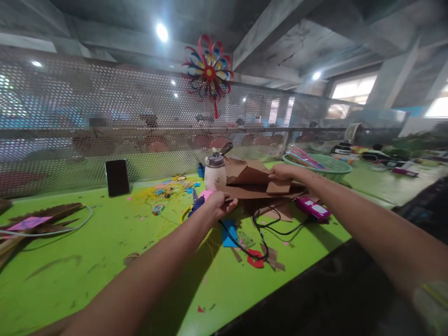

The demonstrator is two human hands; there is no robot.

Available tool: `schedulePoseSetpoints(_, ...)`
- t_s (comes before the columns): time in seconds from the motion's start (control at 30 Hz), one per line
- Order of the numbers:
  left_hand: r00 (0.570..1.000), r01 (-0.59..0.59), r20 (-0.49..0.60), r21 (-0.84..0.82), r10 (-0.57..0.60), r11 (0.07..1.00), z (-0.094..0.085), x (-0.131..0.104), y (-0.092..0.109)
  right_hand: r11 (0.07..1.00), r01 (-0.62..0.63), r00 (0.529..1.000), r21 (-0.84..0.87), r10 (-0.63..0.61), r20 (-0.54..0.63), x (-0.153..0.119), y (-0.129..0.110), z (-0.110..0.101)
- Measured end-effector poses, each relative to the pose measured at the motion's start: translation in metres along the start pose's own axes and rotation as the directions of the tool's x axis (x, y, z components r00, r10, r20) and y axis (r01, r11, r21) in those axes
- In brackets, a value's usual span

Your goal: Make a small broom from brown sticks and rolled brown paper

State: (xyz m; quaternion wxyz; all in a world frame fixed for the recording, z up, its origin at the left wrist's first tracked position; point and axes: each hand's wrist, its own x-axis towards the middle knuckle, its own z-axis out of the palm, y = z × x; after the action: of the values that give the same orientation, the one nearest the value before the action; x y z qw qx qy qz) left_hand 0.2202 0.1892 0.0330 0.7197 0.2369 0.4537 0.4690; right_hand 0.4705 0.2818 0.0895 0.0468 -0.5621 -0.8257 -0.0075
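Brown cardboard, in several folded and flat pieces, lies across the middle of the green table. My right hand is closed on the cardboard's upper right part, and a small brown flap hangs just below its fingers. At the near left edge of the cardboard, my left hand has its thumb and fingers around the rim. A white bottle with a grey lid stands right behind my left hand. Dark blue-handled scissors lie beside my left wrist, partly hidden by it.
A magenta device with a black cable lies at the right. Behind it sits a green basket holding colourful strips. A phone leans against the perforated metal screen. Paper scraps and yellow threads are scattered about.
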Motion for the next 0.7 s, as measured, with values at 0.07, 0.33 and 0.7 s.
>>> schedulePoseSetpoints(0.07, 0.999, 0.012, -0.038, 0.066, -0.009, 0.998, 0.01, 0.011, -0.006, 1.0, 0.008, 0.999, -0.007, -0.008, 0.046, -0.002, -0.002, -0.002)
schedulePoseSetpoints(0.33, 0.989, -0.091, -0.089, 0.251, 0.117, 0.964, -0.018, -0.023, 0.005, 0.984, 0.094, 0.995, 0.151, -0.1, 0.027, -0.041, -0.02, -0.011)
schedulePoseSetpoints(0.7, 0.876, -0.439, 0.32, 0.224, 0.36, 0.87, -0.079, -0.145, -0.006, 0.523, 0.389, 0.913, 0.758, -0.327, -0.243, -0.099, -0.201, 0.014)
